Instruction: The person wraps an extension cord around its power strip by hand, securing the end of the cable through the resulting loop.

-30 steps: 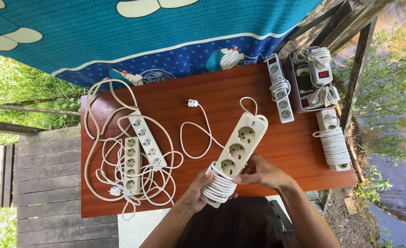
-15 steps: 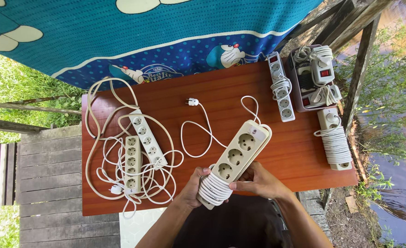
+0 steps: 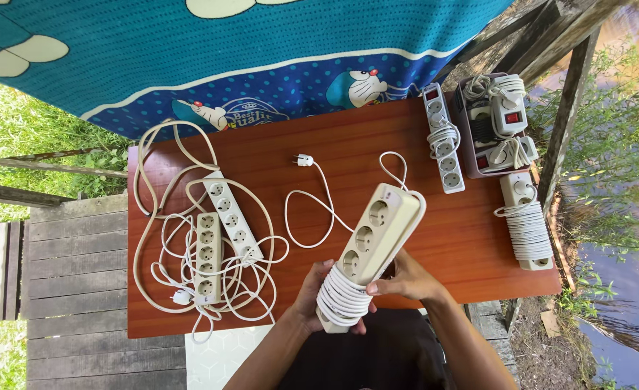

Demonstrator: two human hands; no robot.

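Reddish-brown wood makes up the tabletop [image 3: 377,144], the biggest thing in view, with a blue patterned cloth [image 3: 211,50] hanging over its far edge. On its left side lies a large loose tangle of white cords [image 3: 167,238] around two cream power strips [image 3: 218,238] lying side by side. At the far right edge sits a small tray [image 3: 469,170] holding wound-up strips with red switches, a long grey strip [image 3: 441,137] just beside it on the left, and a cord-wrapped strip [image 3: 525,224] near it toward the near edge. Above the near middle of the tabletop, both hands hold a cream three-socket power strip [image 3: 373,235], tilted up to the right, its lower end wrapped in tight white coils [image 3: 341,297]. The left hand [image 3: 312,292] grips the coiled end, fingers curled around it. The right hand [image 3: 406,278] holds the strip's side, fingers pinching the body just above the coils. The strip's loose cord [image 3: 312,209] runs out across the tabletop to a small white plug [image 3: 303,161] lying well apart from the hands.
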